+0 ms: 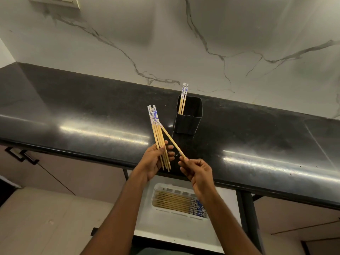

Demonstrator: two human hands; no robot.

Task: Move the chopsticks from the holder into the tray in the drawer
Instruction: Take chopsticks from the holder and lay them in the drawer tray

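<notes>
- The drawer (pixel 165 230) stands open nearest the viewer, below and in front of the holder (pixel 187 123). Its white tray (pixel 176 212) carries a row of chopsticks (pixel 174 201) lying flat, with the patterned ends to the right.
- The left hand (pixel 152 162) is above the drawer, in front of the holder and to its left. The palm is turned up and the forearm rises from the lower edge of the view. Its grip is closed round a bundle (pixel 159 138) of about four chopsticks, held near the plain tips, with the patterned ends pointing up and away.
- The right hand (pixel 198 172) is directly in front of the holder. Its grip is a narrow pinch of thumb and fingertip on the plain tip of a single chopstick (pixel 171 140). This chopstick slants up and left until its patterned end meets the bundle.
- Risk: the pinch sits at the very end of the single chopstick, so the long free length can swing or slip out. Judged cause: too little contact.
- Risk: the bundle fans out at its lower tips. If the left grip loosens to accept another piece, sticks may drop onto the table (pixel 92 111) or fall past the tray.
- The holder, black and square, stands upright on the table. It contains two chopsticks (pixel 183 100) leaning in its left corner, so the task is judged incomplete.
- Behind the holder rises a veined marble wall (pixel 165 43).
</notes>
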